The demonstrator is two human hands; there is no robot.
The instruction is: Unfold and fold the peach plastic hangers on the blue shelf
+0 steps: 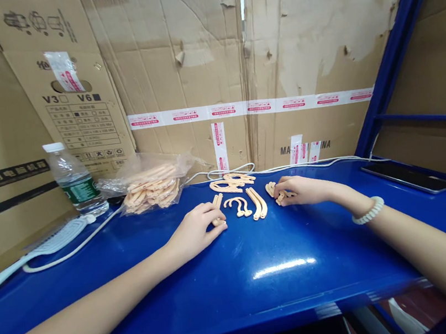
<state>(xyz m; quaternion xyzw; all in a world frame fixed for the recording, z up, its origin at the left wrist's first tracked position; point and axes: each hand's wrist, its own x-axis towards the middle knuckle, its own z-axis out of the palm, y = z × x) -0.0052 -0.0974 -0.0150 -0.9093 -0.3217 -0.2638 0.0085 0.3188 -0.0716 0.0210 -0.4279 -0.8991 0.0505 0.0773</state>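
Observation:
My left hand (201, 227) rests on the blue tabletop, fingers curled round the near end of a pair of tan strips (218, 199). My right hand (304, 189), wearing a pale beaded bracelet (369, 211), has its fingers closed over small tan pieces (270, 188) that are partly hidden under it. Between the hands lie two hook-shaped tan pieces (238, 207) and a pair of slightly bent tan strips (257, 202). Behind them are larger curved tan pieces (226, 186). The material cannot be made out for certain.
A clear plastic bag (154, 185) full of tan pieces sits at the back left, beside a water bottle (78, 183) and a pale blue brush (59, 236). A white cable (310, 164) runs along the cardboard wall (183, 67). A dark flat device (409, 177) lies right.

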